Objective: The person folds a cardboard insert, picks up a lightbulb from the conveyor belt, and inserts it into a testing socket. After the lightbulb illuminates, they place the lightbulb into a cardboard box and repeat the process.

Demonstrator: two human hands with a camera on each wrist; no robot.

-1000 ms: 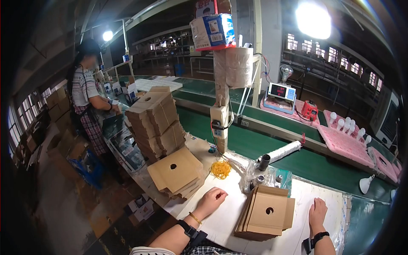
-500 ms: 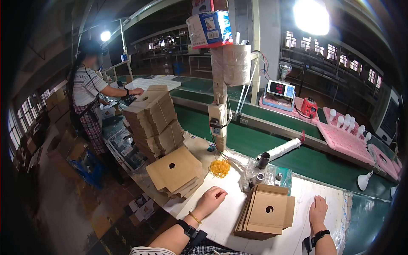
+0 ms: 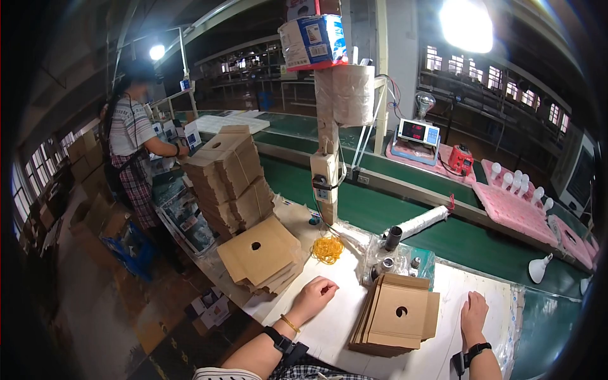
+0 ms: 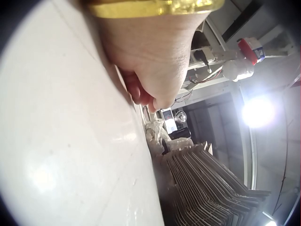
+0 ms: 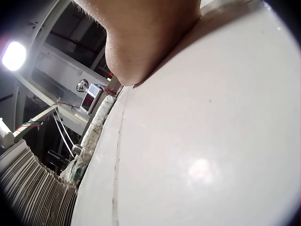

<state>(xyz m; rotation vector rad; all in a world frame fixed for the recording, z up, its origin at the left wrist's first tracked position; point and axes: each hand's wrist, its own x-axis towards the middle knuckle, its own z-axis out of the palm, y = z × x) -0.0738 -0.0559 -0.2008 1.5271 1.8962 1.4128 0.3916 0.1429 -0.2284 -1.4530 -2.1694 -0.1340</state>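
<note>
Resting on the white table [image 3: 326, 332], the left hand [image 3: 316, 295] lies loosely curled and holds nothing. The right hand [image 3: 474, 313] lies flat, palm down, fingers straight and close together. Between them, touching neither, sits the cardboard stack [image 3: 398, 315], its top sheet pierced by a round hole. Farther left lies a second cardboard pile [image 3: 259, 256], with yellow rubber bands [image 3: 328, 249] just right of it, and the green conveyor [image 3: 468, 244] beyond.

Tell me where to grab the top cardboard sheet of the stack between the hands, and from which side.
Pinch the top cardboard sheet by its right-hand edge, coming from the right, probably with the right hand, which rests flat on the table beside the stack. The sheet lies flat and that edge looks free; on the left the sheets fan out.
</note>
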